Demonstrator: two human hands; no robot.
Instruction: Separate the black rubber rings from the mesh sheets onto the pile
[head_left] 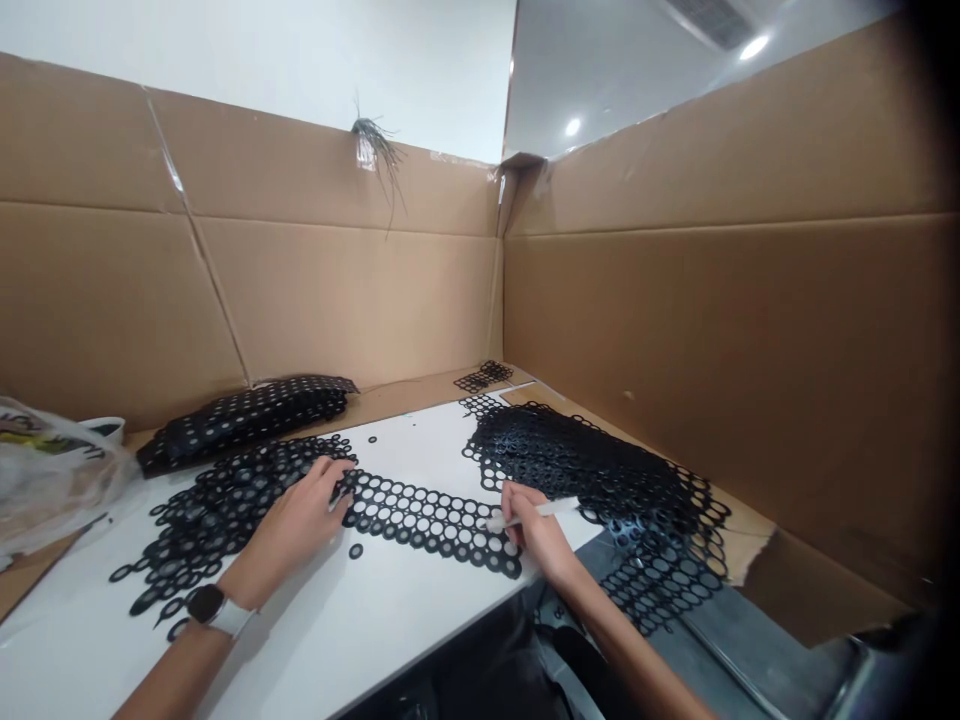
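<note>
A black strip of joined rings (420, 510) lies on the white board, its upper rows punched through and its lowest row filled with greyish discs. My left hand (319, 500), with a watch on the wrist, pinches the strip's left end between curled fingers and thumb. In my closed right hand (529, 520) is a slim white pen-like tool (556, 507), its tip at the strip's right end. Beside my left hand spreads a heap of black ring pieces and loose discs (217, 510). Just beyond my right hand lies a large pile of punched black ring mesh (585, 450).
Cardboard walls (360, 300) enclose the white board (405, 620) at the back and right. A stack of black dotted sheets (247, 415) rests at the back left, near a clear plastic bag (60, 470). Some mesh hangs over the board's right edge.
</note>
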